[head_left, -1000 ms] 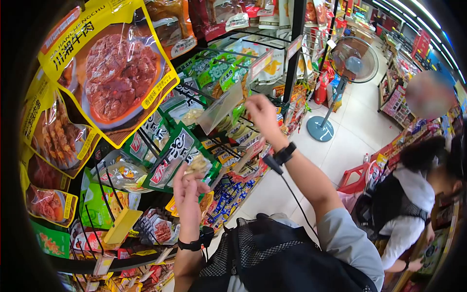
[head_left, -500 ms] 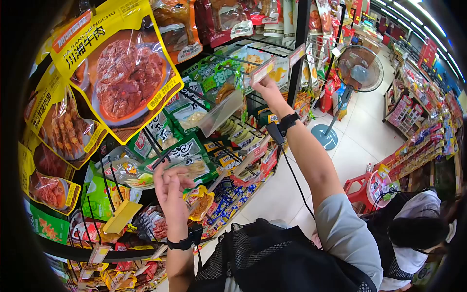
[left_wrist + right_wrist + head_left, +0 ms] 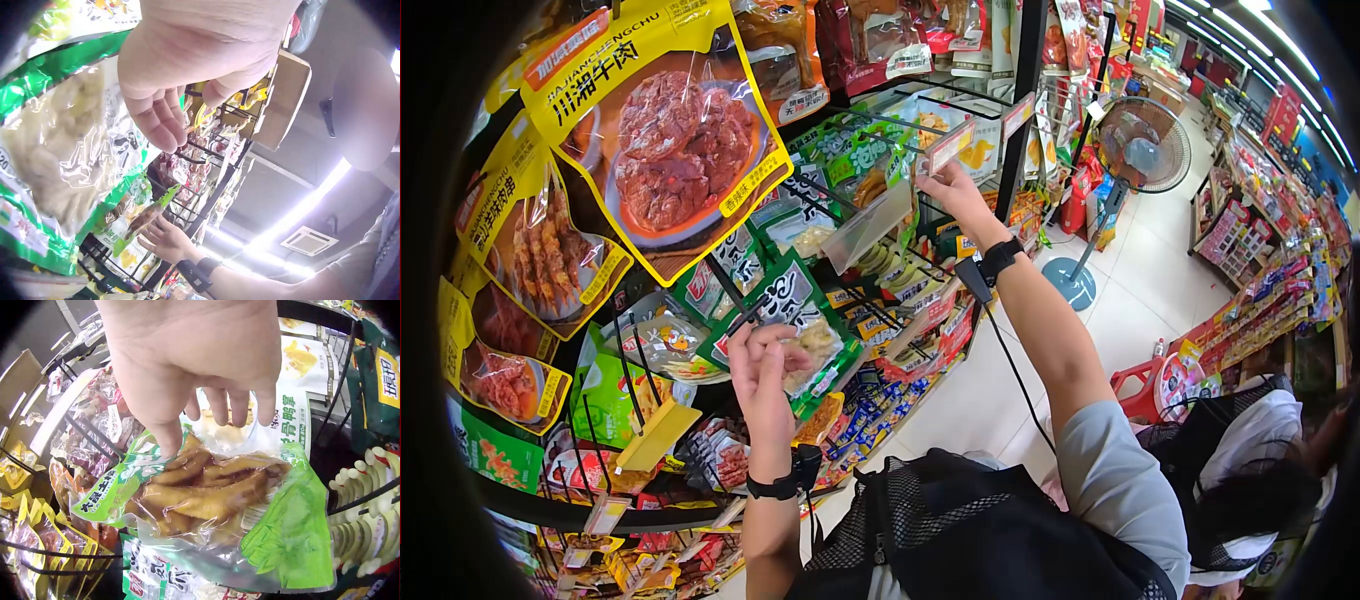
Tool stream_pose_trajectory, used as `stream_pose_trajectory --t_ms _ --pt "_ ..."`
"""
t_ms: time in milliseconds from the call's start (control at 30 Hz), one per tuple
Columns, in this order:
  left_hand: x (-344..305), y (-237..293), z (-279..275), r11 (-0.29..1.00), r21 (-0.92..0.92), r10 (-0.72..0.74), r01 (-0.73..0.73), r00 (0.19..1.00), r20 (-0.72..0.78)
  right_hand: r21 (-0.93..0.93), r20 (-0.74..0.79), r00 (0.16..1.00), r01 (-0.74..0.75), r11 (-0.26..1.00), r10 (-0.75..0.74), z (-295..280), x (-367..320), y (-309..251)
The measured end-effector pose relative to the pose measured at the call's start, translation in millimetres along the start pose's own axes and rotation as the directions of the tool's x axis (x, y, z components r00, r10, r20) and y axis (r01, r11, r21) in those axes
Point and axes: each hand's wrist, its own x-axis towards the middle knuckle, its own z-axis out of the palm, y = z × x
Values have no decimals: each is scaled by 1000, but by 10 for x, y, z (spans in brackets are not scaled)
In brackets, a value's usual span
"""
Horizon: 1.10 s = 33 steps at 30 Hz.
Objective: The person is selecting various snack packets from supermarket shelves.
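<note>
In the head view my left hand [image 3: 765, 385] is raised beside a green pack of pickled chicken feet [image 3: 800, 320] hanging on a rack hook. The left wrist view shows its fingers loosely curled, thumb apart from them, beside the clear pack window [image 3: 59, 150]. Farther along the rack, my right hand [image 3: 960, 195] reaches in under a price tag [image 3: 950, 145]. In the right wrist view the thumb overlaps the edge of a clear and green bag of brown chicken feet [image 3: 206, 494], while the other relaxed fingers point down behind it.
Large yellow beef packs [image 3: 665, 150] hang at the left. A clear plastic panel [image 3: 865, 230] juts out between my hands. A black rack post [image 3: 1025, 100] stands past the right hand. A floor fan [image 3: 1140, 145] is in the aisle, and another person [image 3: 1230, 490] is at the right.
My right hand has moved up and away, to the price tag and the brown chicken feet. My left hand drew back, then came close to the green pack again, which has turned on its hook.
</note>
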Motion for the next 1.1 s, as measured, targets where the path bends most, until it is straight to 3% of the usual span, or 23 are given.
stream_pose_trajectory --t_ms 467,667,867,967,1067,1100 --pt "44 38 55 997 77 5 -4 1000 -12 11 49 999 11 1000 -11 -158 276 15" --pt "76 56 116 998 62 -16 18 999 -41 -68 54 999 1 998 3 -270 321 115" --pt "113 7 77 996 91 -6 11 999 -46 134 117 983 -159 978 144 -274 64 12" --pt "145 -1 64 996 85 -16 21 998 -57 202 148 983 -139 970 110 -233 -1 94" --pt "186 5 62 997 78 -18 22 998 -62 90 100 992 -82 993 73 -169 -98 42" --pt "201 5 61 997 75 -18 22 998 -62 136 80 995 -71 988 60 -126 -168 -13"
